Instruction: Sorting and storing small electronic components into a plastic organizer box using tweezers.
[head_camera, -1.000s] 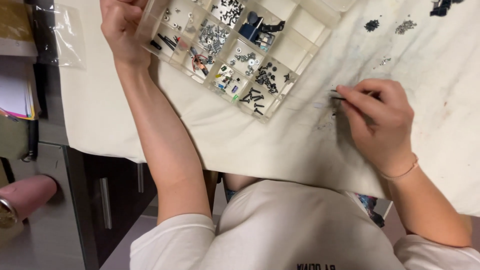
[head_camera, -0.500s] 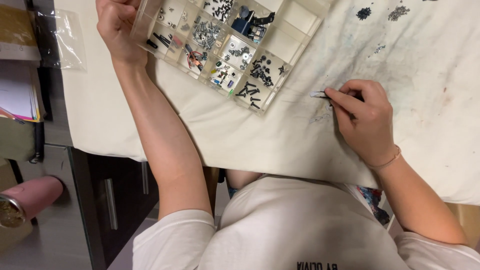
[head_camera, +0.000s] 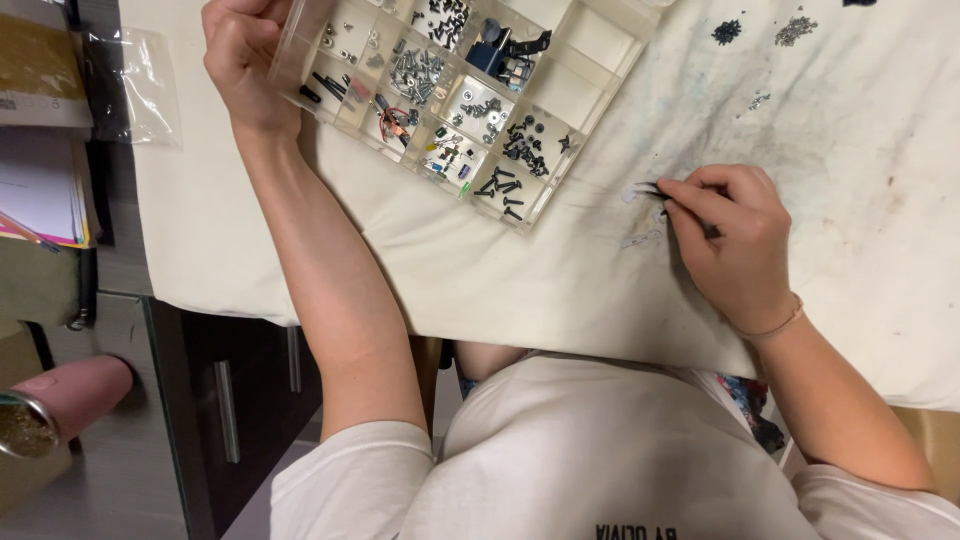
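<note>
My left hand (head_camera: 243, 62) grips the left edge of a clear plastic compartment box (head_camera: 590, 55) that lies on a stained white cloth (head_camera: 560, 260). Its compartments hold small dark screws, silver screws and other tiny parts. My right hand (head_camera: 728, 232) is to the right of the box, fingers pinched on thin metal tweezers (head_camera: 648, 188) whose tips touch the cloth beside small pale flat bits (head_camera: 640, 238). Both forearms reach up from my white shirt at the bottom.
Small piles of dark and silver screws (head_camera: 760, 32) lie on the cloth at the upper right. A clear plastic bag (head_camera: 135, 85) and papers (head_camera: 40, 190) sit at the left. A dark drawer cabinet (head_camera: 225, 400) and a pink cylindrical object (head_camera: 65, 400) are at lower left.
The view has shifted slightly, so box and hands sit a little lower and left. My right hand with the tweezers stays near the pale bits; my left hand keeps hold of the box.
</note>
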